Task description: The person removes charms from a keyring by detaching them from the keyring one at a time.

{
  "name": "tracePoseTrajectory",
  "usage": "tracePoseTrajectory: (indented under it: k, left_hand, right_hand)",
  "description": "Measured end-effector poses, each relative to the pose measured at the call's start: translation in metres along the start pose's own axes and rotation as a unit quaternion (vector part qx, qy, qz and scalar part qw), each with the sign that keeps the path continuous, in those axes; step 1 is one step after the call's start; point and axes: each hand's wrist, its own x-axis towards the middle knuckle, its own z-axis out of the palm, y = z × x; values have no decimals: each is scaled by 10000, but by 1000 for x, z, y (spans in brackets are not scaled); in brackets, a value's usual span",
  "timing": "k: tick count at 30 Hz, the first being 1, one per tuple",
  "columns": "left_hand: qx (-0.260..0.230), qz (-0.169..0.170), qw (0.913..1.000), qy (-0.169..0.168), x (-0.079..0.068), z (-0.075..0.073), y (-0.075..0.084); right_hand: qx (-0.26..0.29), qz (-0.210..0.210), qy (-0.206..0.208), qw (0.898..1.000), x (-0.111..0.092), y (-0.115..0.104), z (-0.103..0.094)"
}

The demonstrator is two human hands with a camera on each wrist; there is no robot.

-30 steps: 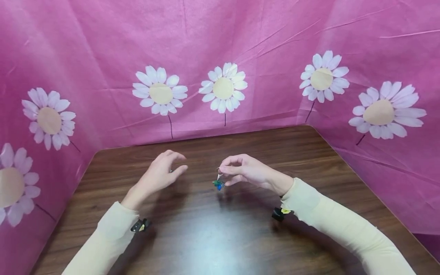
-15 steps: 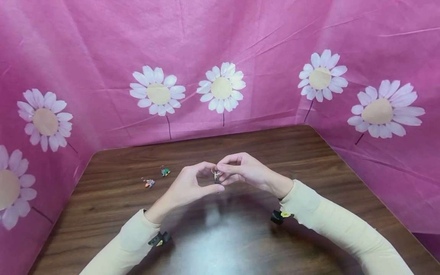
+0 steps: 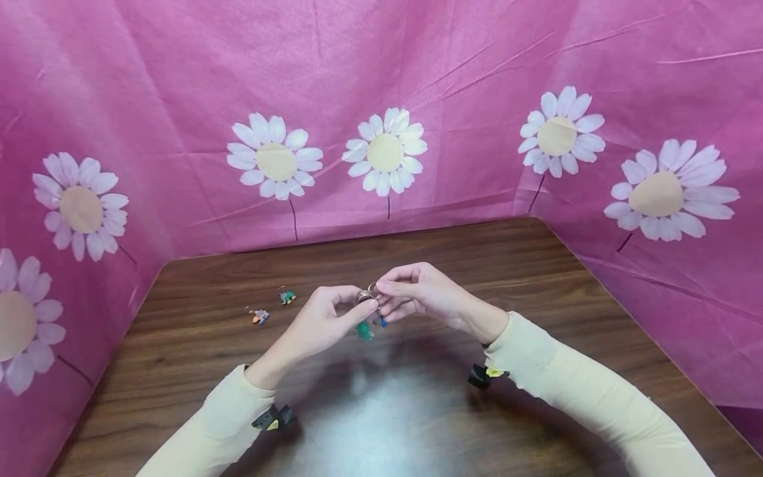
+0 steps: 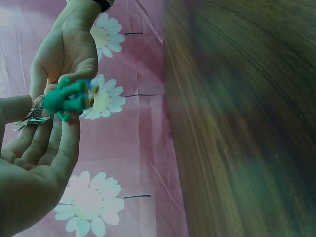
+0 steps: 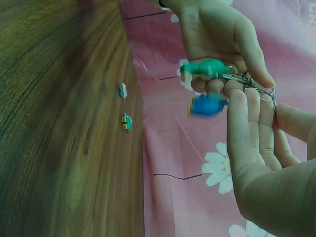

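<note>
Both hands meet above the middle of the table around a metal key ring (image 5: pixel 267 97). My right hand (image 3: pixel 438 298) pinches the ring between thumb and fingertips. My left hand (image 3: pixel 328 321) pinches the metal clasp (image 4: pixel 35 114) of a keychain, with its thumb across the metal. From the clasp and chain hangs a small green figure (image 4: pixel 64 100), below the left fingertips in the head view. A small blue figure (image 5: pixel 207 104), blurred, hangs beside the green one. Part of the metal is hidden behind the fingers.
To the left of the hands, a green and grey figure keychain (image 3: pixel 288 297) and an orange and grey one (image 3: pixel 259 317) lie on the brown wooden table (image 3: pixel 381 411). A pink curtain (image 3: pixel 465 66) printed with daisies surrounds the table's far and side edges.
My left hand has come right and taken hold of the keychain metal beside the right hand. This uncovered the two keychains on the table. My right hand has stayed nearly in place.
</note>
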Motion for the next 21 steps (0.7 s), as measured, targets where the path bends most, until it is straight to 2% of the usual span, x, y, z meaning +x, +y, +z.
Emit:
tracePoseTrajectory:
  k: [8,14,21]
  left_hand:
    - [-252,-277,9993,71,-2,-2,-3]
    - [-180,-167,9993,295,4,-1,-4]
    - [-211,-290,9968,709,5,-2,-4]
  right_hand:
    - [-327,56,-51,9994,0,3,-2]
    - [-717,125,-16,9973,2,3,-6]
    - [-511,99,-154,9985,8,9,-8]
